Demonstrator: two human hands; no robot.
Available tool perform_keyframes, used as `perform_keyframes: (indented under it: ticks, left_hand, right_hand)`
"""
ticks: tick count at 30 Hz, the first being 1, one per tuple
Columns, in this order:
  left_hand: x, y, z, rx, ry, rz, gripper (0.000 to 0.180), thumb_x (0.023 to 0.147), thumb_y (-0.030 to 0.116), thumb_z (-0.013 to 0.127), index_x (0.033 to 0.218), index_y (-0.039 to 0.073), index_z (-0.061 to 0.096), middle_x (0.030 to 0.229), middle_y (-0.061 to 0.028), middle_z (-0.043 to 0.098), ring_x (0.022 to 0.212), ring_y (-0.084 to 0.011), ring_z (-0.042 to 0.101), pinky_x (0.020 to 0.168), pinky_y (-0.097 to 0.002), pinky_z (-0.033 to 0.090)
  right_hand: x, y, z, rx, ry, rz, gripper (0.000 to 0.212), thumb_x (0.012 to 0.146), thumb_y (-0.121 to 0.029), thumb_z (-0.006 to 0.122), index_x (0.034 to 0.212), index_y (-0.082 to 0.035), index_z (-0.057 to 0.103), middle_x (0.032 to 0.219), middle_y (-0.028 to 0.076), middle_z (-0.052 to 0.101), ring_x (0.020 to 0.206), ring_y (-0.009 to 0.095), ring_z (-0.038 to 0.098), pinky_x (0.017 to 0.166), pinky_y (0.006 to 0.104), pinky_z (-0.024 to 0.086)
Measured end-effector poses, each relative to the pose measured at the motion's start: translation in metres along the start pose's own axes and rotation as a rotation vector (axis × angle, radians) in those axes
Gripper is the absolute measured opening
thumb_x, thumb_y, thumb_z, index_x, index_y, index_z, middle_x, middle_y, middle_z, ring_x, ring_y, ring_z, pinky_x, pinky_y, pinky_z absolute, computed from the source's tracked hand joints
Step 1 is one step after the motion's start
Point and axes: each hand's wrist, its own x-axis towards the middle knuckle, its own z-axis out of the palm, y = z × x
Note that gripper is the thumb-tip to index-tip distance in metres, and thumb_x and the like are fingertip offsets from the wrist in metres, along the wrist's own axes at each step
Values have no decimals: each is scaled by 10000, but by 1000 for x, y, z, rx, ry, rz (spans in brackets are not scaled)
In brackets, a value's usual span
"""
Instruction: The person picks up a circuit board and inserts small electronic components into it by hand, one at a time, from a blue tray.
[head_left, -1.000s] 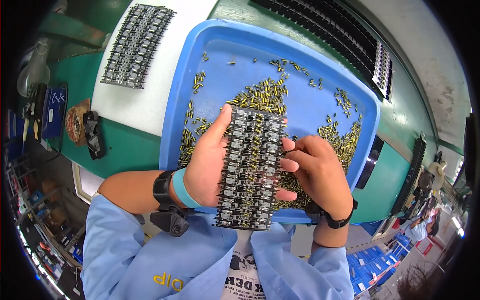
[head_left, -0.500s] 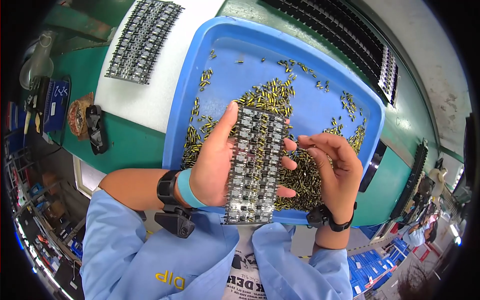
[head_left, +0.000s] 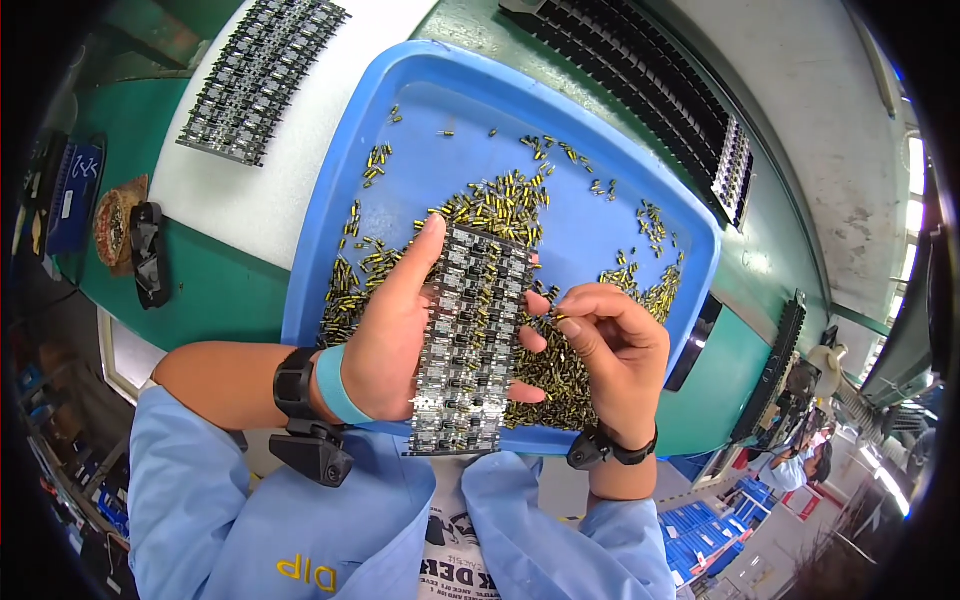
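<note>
My left hand (head_left: 382, 345) is closed around a long panel of circuit boards (head_left: 462, 350), with the thumb along its left edge and fingertips showing past its right edge. Small black-and-yellow cylindrical parts stand in a row along the panel's middle. My right hand (head_left: 625, 365) is just right of the panel, thumb and forefinger pinched together; what sits between them is too small to make out. Beneath both hands lies a blue plastic tray (head_left: 305, 275) holding loose black-and-yellow cylindrical parts (head_left: 500, 205), heaped mostly at its centre and near side.
Another board panel (head_left: 262, 80) rests on a white foam sheet (head_left: 225, 205) at the far left. Black slotted racks (head_left: 640, 85) stand beyond the tray, one holding a panel. A black strap-like object (head_left: 150, 255) lies on the green table (head_left: 215, 325) at left.
The whole scene has shifted left in view. My right hand has come closer to the panel's right edge, and its thumb and forefinger remain pinched. My left hand keeps its hold.
</note>
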Motion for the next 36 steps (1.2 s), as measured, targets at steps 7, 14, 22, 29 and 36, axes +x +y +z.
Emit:
perform_keyframes:
  ticks: [7, 14, 22, 29, 36]
  left_hand:
    - [0, -2, 5, 31, 44, 8, 860, 1069, 761, 321, 1548, 66, 485, 1297, -168, 683, 1122, -323, 715, 1007, -734, 550]
    - [1, -2, 3, 12, 62, 7, 861, 1073, 748, 337, 1550, 46, 485, 1302, -176, 686, 1134, -334, 718, 1021, -716, 561]
    - [5, -8, -2, 93, 49, 145, 743, 1130, 650, 314, 1450, 36, 584, 1243, -146, 725, 1116, -258, 727, 979, -410, 617]
    - [2, -10, 0, 114, 103, 163, 695, 1158, 594, 288, 1404, 31, 611, 1226, -148, 740, 1066, -234, 739, 938, -357, 609]
    - [-1, -8, -2, 161, 91, 140, 722, 1150, 620, 271, 1373, 31, 624, 1225, -143, 741, 1055, -228, 743, 939, -361, 612]
  right_hand:
    - [1, 5, 1, 13, 30, -2, 128, 966, 90, 726, 1080, 32, 725, 1128, 80, 718, 976, 131, 648, 871, 303, 523]
    - [6, 10, 6, -338, -103, -330, 150, 911, 45, 770, 1046, 7, 718, 1052, 83, 694, 971, 229, 613, 929, 401, 562]
    - [0, 2, 29, -563, -132, -476, 177, 832, -49, 855, 988, -60, 773, 959, 68, 651, 950, 250, 579, 992, 468, 586]
    - [-3, 1, 36, -663, -120, -536, 223, 771, -51, 899, 969, -95, 806, 911, 50, 611, 920, 245, 550, 969, 483, 596]
    - [-8, 0, 39, -778, -123, -593, 252, 732, -51, 918, 956, -101, 812, 897, 49, 597, 900, 257, 528, 940, 483, 603]
